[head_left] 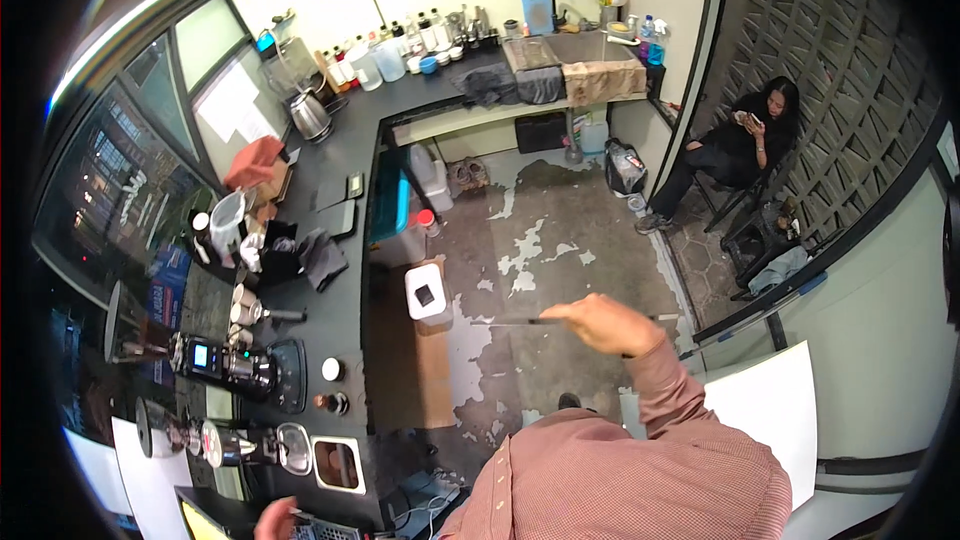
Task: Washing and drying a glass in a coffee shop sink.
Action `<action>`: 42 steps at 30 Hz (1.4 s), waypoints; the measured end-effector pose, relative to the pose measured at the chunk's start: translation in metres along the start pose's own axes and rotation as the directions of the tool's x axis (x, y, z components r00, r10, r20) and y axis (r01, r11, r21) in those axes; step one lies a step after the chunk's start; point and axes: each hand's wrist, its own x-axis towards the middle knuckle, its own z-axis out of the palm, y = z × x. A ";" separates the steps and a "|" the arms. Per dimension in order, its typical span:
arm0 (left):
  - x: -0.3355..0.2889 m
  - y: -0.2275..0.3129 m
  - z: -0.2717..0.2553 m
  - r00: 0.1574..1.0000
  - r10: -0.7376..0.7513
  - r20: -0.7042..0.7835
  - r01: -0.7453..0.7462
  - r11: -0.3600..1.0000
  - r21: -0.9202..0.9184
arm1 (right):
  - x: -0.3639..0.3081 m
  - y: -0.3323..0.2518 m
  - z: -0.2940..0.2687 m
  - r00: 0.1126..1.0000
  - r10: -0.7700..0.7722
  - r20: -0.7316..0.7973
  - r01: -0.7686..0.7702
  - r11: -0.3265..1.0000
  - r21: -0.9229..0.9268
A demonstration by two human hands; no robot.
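Note:
My right hand (605, 325) is stretched out over the floor in front of me, palm down, with its fingers drawn together. A thin, dark-tipped piece shows at the fingertips, too small to name. My left hand (275, 519) is only partly in view at the lower left edge, its fingers mostly cut off. It is nearest a grey slotted rack (335, 529) beside the counter. Close by are a knock box (339, 464) with a light rim and a coffee grinder (232, 445).
A black counter (345, 155) runs along the left and back, with a kettle (310, 117), another grinder (215, 360), bottles (435, 32) and a sink (580, 46). A white-lidded bin (427, 290) stands on the floor. Outside the doorway at right sits a person (745, 145).

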 end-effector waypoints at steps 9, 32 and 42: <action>0.144 -0.074 0.208 0.920 -0.162 0.357 0.304 0.869 -0.390 | 0.022 0.064 -0.059 0.985 0.114 0.129 -0.133 0.980 0.149; 0.669 0.207 0.549 0.143 0.548 0.824 -0.355 0.805 -0.474 | 0.214 0.225 -0.203 0.732 0.530 -0.427 -0.487 0.846 0.215; 0.781 0.296 0.659 0.088 0.380 0.921 0.150 0.909 -0.389 | 0.316 0.395 -0.305 0.826 0.429 -0.366 -0.348 0.899 0.267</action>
